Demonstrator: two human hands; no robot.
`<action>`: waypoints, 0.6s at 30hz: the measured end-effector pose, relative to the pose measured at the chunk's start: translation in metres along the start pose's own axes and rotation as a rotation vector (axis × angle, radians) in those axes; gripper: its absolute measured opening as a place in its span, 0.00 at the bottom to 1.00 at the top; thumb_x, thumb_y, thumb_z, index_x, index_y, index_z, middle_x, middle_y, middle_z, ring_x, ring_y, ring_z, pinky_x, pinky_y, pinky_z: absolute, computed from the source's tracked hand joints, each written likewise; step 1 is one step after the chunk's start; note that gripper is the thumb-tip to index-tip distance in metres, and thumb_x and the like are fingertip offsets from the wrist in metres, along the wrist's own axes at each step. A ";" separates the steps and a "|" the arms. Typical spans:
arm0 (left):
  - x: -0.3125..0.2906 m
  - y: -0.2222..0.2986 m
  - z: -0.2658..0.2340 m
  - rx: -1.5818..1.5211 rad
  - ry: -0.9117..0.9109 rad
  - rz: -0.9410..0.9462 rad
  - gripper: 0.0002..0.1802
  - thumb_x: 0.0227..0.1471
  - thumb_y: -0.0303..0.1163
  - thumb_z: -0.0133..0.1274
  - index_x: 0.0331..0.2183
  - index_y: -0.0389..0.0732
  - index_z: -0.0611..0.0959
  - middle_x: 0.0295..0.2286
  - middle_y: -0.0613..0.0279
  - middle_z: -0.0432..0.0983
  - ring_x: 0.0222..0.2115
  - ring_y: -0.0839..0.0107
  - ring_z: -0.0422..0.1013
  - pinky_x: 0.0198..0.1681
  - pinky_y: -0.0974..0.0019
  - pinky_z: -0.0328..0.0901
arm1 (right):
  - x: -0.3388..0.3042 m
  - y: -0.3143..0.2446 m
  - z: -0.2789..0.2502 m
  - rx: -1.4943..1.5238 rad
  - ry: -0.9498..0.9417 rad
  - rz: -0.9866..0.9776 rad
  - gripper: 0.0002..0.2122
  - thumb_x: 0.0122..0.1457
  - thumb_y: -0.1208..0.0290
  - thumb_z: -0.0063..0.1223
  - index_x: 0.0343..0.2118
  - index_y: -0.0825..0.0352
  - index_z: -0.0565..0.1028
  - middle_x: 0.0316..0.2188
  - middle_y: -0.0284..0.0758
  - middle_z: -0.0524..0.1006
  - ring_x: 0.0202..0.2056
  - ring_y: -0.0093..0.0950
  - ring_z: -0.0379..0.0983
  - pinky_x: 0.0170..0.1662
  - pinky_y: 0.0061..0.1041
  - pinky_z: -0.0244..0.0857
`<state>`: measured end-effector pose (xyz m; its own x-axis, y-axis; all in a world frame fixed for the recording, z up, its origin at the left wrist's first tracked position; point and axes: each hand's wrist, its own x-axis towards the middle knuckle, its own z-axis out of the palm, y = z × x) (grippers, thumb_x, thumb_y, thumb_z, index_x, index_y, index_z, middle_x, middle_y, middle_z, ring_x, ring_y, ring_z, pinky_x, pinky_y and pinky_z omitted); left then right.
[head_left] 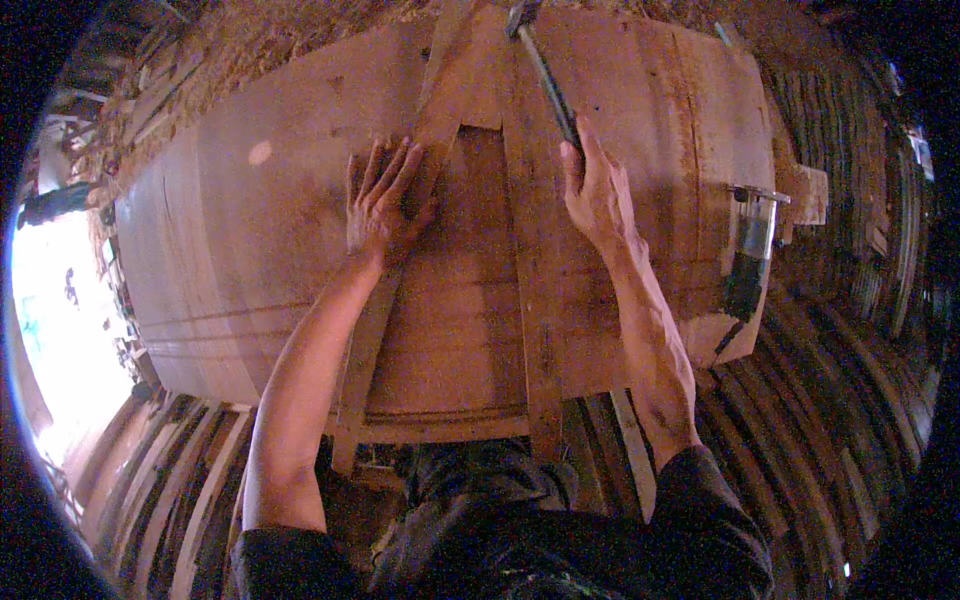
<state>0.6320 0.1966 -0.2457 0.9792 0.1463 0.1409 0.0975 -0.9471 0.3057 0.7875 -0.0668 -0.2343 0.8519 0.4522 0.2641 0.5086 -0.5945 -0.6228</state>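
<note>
My right hand (601, 190) is closed around the dark handle of a hammer (545, 75), whose head points to the far edge of the wooden tabletop (240, 230). Fingers spread, my left hand (382, 205) lies flat against a long wooden strip (372, 335). A second wooden strip (535, 320) runs beside it, and a wider wooden piece (480, 85) spans the two at their far ends. A near crosspiece (440, 428) lies between them close to my body. The underside of my left palm is hidden.
At the tabletop's right edge lies a tool with a metal bar and dark handle (745, 270). Wood shavings (270, 25) heap along the far edge. Stacked timber strips (820, 400) fill the right side, more (190, 480) the lower left. Bright light enters at left.
</note>
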 end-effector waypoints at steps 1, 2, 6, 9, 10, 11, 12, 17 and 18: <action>0.001 0.003 -0.002 -0.017 0.008 0.010 0.38 0.55 0.47 0.58 0.66 0.52 0.69 0.65 0.61 0.63 0.69 0.52 0.52 0.71 0.37 0.39 | 0.001 -0.004 -0.002 0.010 0.091 -0.057 0.23 0.68 0.67 0.50 0.61 0.74 0.66 0.39 0.58 0.80 0.35 0.56 0.79 0.37 0.51 0.75; 0.003 0.005 -0.004 -0.033 0.017 0.020 0.38 0.55 0.47 0.58 0.66 0.52 0.69 0.65 0.61 0.63 0.69 0.52 0.52 0.71 0.37 0.39 | -0.001 -0.006 -0.003 0.019 0.182 -0.114 0.23 0.68 0.66 0.50 0.61 0.74 0.66 0.39 0.58 0.80 0.35 0.56 0.79 0.36 0.51 0.75; 0.001 0.003 -0.002 -0.008 -0.017 -0.002 0.39 0.55 0.47 0.59 0.66 0.52 0.68 0.66 0.60 0.63 0.69 0.52 0.52 0.71 0.36 0.39 | -0.004 -0.003 0.003 -0.038 -0.029 0.092 0.23 0.69 0.66 0.49 0.62 0.72 0.66 0.43 0.57 0.79 0.39 0.56 0.79 0.41 0.49 0.75; 0.000 -0.003 0.002 -0.027 0.039 0.026 0.40 0.55 0.47 0.59 0.66 0.52 0.68 0.66 0.61 0.63 0.69 0.53 0.51 0.70 0.36 0.40 | -0.003 -0.004 0.001 -0.028 -0.074 0.077 0.22 0.69 0.66 0.49 0.63 0.69 0.66 0.45 0.57 0.79 0.42 0.56 0.78 0.43 0.49 0.74; 0.000 -0.002 0.000 -0.014 0.034 0.032 0.40 0.55 0.47 0.59 0.66 0.52 0.68 0.66 0.61 0.63 0.69 0.53 0.52 0.70 0.37 0.41 | -0.005 -0.005 0.004 0.007 0.027 0.020 0.22 0.69 0.66 0.49 0.62 0.69 0.67 0.45 0.57 0.79 0.41 0.56 0.78 0.41 0.50 0.74; 0.001 -0.001 -0.002 0.000 0.028 0.040 0.40 0.55 0.47 0.59 0.66 0.52 0.68 0.66 0.61 0.63 0.69 0.53 0.52 0.70 0.37 0.41 | -0.008 -0.005 0.006 0.043 0.129 -0.035 0.21 0.68 0.66 0.49 0.61 0.69 0.68 0.44 0.57 0.79 0.41 0.56 0.78 0.40 0.52 0.75; 0.002 0.000 -0.004 0.014 0.022 0.049 0.40 0.55 0.47 0.59 0.66 0.52 0.68 0.66 0.61 0.63 0.69 0.52 0.53 0.70 0.37 0.42 | -0.010 0.001 0.008 0.007 0.074 -0.024 0.21 0.68 0.65 0.49 0.61 0.68 0.68 0.44 0.57 0.79 0.40 0.56 0.78 0.40 0.53 0.74; 0.005 0.000 0.004 0.063 -0.015 0.026 0.39 0.55 0.47 0.60 0.66 0.50 0.69 0.65 0.60 0.63 0.68 0.52 0.54 0.70 0.40 0.44 | -0.006 0.009 0.009 -0.042 -0.017 0.069 0.21 0.68 0.62 0.48 0.60 0.67 0.69 0.42 0.56 0.79 0.40 0.56 0.78 0.39 0.53 0.74; 0.004 -0.004 0.004 0.083 -0.014 0.036 0.40 0.55 0.48 0.60 0.66 0.50 0.69 0.66 0.60 0.62 0.68 0.52 0.53 0.71 0.40 0.43 | -0.005 0.005 0.008 -0.019 -0.058 0.103 0.21 0.69 0.62 0.49 0.60 0.68 0.69 0.41 0.55 0.79 0.38 0.56 0.78 0.40 0.51 0.73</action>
<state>0.6365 0.1996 -0.2505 0.9846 0.1084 0.1369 0.0762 -0.9721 0.2220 0.7849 -0.0672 -0.2449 0.8916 0.4252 0.1558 0.4211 -0.6520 -0.6306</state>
